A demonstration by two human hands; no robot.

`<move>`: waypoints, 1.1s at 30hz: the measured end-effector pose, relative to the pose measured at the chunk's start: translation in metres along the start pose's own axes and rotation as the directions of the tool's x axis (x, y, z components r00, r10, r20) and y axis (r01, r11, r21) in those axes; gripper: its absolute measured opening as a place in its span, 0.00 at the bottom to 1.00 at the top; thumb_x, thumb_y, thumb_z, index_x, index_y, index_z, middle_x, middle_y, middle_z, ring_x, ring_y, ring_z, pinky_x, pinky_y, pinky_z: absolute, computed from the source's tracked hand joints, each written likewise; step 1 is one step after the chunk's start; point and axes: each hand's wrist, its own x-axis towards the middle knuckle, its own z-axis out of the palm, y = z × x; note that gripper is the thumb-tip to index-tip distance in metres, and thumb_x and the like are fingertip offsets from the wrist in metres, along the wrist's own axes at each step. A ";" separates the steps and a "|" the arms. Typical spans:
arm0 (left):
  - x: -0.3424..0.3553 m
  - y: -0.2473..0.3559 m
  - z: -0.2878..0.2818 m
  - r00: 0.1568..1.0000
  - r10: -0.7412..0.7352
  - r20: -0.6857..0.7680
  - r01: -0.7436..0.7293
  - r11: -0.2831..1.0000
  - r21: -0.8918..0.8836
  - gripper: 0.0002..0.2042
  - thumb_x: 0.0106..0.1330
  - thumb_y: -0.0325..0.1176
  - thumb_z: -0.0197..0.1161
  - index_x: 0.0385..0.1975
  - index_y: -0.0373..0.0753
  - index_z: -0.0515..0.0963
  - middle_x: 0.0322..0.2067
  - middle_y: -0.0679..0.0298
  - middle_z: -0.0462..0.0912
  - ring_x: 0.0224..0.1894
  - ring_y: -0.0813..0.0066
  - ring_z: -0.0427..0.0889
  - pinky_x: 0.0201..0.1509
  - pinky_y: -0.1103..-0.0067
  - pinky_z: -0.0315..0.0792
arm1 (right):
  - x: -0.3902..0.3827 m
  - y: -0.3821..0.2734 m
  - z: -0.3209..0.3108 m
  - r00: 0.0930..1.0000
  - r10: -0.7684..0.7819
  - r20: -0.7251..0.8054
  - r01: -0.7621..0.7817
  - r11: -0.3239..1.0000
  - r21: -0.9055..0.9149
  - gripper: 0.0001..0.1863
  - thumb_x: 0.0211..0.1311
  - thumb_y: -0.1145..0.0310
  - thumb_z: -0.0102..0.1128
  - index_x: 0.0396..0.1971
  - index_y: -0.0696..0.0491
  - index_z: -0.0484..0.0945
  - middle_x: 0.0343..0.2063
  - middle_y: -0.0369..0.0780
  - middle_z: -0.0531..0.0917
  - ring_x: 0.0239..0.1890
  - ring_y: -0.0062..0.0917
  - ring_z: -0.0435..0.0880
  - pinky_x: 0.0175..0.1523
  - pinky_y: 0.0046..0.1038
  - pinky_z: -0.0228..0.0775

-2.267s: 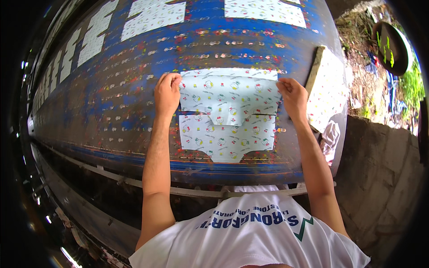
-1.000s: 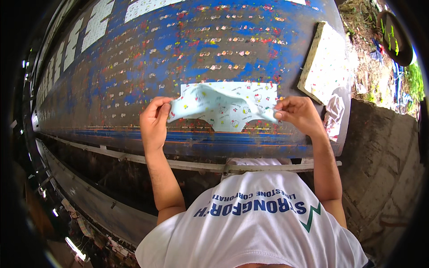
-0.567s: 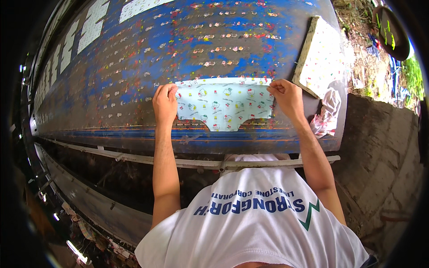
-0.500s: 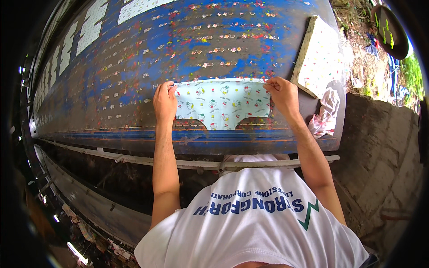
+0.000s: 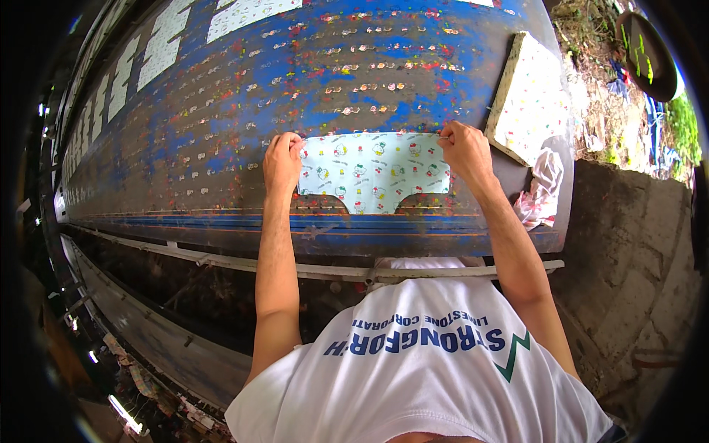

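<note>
You see the brightest light at the upper right, where the outdoor ground (image 5: 591,133) and greenery (image 5: 685,136) glare, partly washed out. Soft light covers your tabletop (image 5: 221,159); your hands (image 5: 283,166) and the pale cloth (image 5: 373,173) look sharp. The lower left sinks into gloom, pierced by a glaring white streak (image 5: 125,415). The fisheye bows the rail (image 5: 310,272), and blackness swallows your corners.

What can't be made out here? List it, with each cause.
All in the head view:
Whatever lies beneath the printed fabric piece: covered by it.
Palms of the left hand and right hand: behind the hands' backs.
Upper white piece: cut by the top edge.
Prints on the distant white pieces: too small.
</note>
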 end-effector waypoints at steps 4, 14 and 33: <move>0.000 0.003 -0.001 0.999 0.042 -0.015 -0.040 0.995 0.094 0.05 0.70 0.30 0.66 0.42 0.40 0.80 0.38 0.56 0.83 0.39 0.50 0.81 0.43 0.61 0.75 | 0.001 0.007 0.009 0.998 -0.060 0.003 0.060 0.996 -0.065 0.07 0.57 0.72 0.67 0.35 0.56 0.82 0.35 0.44 0.85 0.40 0.42 0.85 0.45 0.43 0.78; -0.086 0.136 -0.042 0.956 0.042 0.289 0.240 0.447 -0.862 0.09 0.76 0.31 0.64 0.50 0.34 0.78 0.42 0.70 0.79 0.42 0.85 0.76 0.48 0.84 0.71 | -0.090 -0.062 -0.038 0.736 -0.600 0.315 0.393 0.756 0.523 0.06 0.65 0.77 0.61 0.40 0.57 0.74 0.38 0.48 0.83 0.42 0.47 0.84 0.46 0.43 0.76; -0.163 0.505 0.112 0.920 0.360 0.152 -0.220 0.799 -0.559 0.12 0.77 0.29 0.60 0.55 0.33 0.80 0.44 0.58 0.84 0.43 0.71 0.81 0.50 0.77 0.75 | -0.243 0.318 -0.340 0.868 0.013 -0.496 0.160 0.938 0.306 0.10 0.61 0.78 0.71 0.43 0.59 0.86 0.31 0.42 0.87 0.30 0.22 0.84 0.38 0.26 0.77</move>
